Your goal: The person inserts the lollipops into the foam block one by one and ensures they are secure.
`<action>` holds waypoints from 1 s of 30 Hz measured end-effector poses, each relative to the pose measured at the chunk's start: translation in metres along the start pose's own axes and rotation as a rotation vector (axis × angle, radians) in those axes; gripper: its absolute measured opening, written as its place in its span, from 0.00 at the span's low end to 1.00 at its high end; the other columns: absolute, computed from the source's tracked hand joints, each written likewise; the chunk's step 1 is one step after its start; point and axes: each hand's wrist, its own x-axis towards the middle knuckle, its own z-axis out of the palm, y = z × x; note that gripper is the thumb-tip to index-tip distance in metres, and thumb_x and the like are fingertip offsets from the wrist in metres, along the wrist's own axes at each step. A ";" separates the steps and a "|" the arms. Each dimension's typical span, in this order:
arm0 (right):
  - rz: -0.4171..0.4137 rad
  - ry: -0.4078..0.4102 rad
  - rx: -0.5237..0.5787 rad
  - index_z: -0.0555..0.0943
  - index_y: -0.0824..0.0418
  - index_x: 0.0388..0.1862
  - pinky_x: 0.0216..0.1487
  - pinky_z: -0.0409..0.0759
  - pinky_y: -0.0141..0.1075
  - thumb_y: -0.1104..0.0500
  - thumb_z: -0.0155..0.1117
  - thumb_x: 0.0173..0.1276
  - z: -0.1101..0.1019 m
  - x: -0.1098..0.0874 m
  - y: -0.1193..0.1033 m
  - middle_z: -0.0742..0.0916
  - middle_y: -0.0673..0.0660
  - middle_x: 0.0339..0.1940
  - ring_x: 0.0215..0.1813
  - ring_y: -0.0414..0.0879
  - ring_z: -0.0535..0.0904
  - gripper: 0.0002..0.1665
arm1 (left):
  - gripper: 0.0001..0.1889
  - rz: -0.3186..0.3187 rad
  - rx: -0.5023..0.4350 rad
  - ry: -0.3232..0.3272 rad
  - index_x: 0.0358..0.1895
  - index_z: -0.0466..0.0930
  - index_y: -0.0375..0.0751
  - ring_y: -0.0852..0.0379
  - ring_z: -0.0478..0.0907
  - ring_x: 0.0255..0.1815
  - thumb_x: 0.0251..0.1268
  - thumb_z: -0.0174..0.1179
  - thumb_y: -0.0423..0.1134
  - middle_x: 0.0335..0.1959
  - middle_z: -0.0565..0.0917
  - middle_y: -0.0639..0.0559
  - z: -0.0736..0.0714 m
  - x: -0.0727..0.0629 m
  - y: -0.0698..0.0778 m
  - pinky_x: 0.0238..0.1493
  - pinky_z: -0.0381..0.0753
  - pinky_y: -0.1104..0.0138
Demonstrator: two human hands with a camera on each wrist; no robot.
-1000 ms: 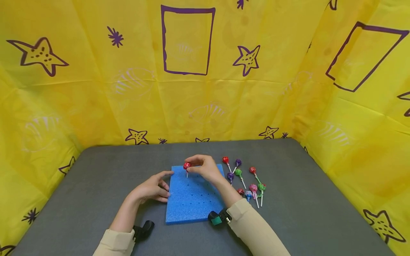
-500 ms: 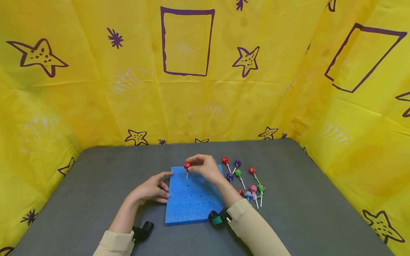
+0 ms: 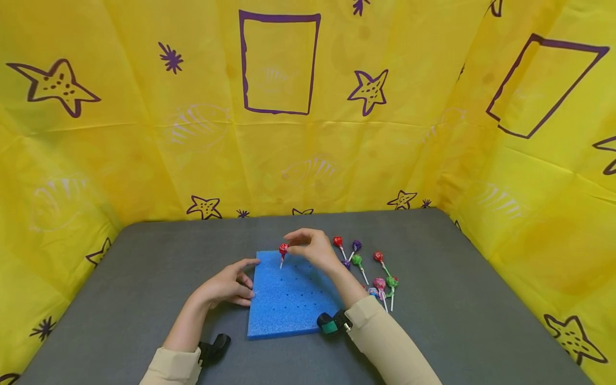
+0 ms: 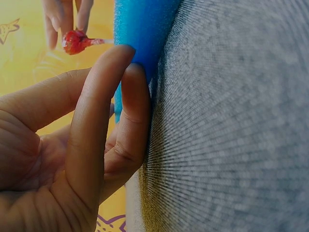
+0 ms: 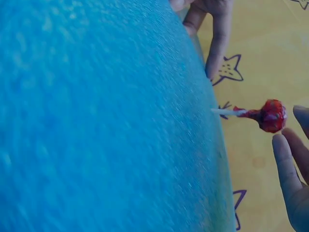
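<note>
A red-wrapped lollipop (image 3: 283, 249) stands upright with its white stick in the blue foam board (image 3: 284, 323), near the far left corner. Just to its right is my right hand (image 3: 315, 250), its thumb and fingers spread apart beside the candy. In the right wrist view a small gap separates those fingertips (image 5: 280, 145) from the lollipop (image 5: 273, 116). My left hand (image 3: 227, 284) touches the board's left side, index finger stretched to the far corner and thumb lower on the edge. The left wrist view shows its fingers (image 4: 89, 130) against the foam edge (image 4: 140, 34).
Right of the board several loose lollipops lie on the grey table (image 3: 457, 299): red (image 3: 338, 241), purple (image 3: 356, 245), green (image 3: 356, 260) and pink (image 3: 379, 283) among them. My right forearm partly covers some. Rows of small holes dot the board. A yellow curtain (image 3: 269, 160) encloses the table.
My right hand has let go of the red lollipop and drawn slightly to the right, its fingers now apart from it. The lollipop stays standing. My left hand keeps its place.
</note>
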 end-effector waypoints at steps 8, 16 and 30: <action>0.033 0.056 -0.006 0.85 0.59 0.51 0.54 0.86 0.39 0.62 0.70 0.63 -0.020 0.002 0.003 0.88 0.62 0.52 0.52 0.49 0.85 0.16 | 0.40 0.021 0.005 -0.004 0.76 0.55 0.40 0.55 0.79 0.31 0.61 0.61 0.23 0.38 0.74 0.43 -0.001 0.000 0.000 0.34 0.90 0.63; 0.056 0.140 -0.068 0.84 0.60 0.52 0.52 0.87 0.40 0.62 0.68 0.65 -0.047 0.001 0.011 0.87 0.64 0.55 0.53 0.52 0.85 0.16 | 0.41 0.021 0.005 -0.003 0.76 0.55 0.41 0.55 0.79 0.31 0.61 0.62 0.23 0.38 0.74 0.43 -0.002 -0.001 -0.001 0.34 0.89 0.63; 0.189 0.297 -0.046 0.84 0.61 0.54 0.58 0.83 0.44 0.61 0.67 0.65 -0.094 -0.006 0.029 0.87 0.63 0.55 0.56 0.55 0.83 0.18 | 0.40 0.020 -0.003 0.002 0.76 0.55 0.41 0.55 0.80 0.32 0.61 0.60 0.23 0.39 0.75 0.42 0.000 -0.003 0.000 0.35 0.90 0.63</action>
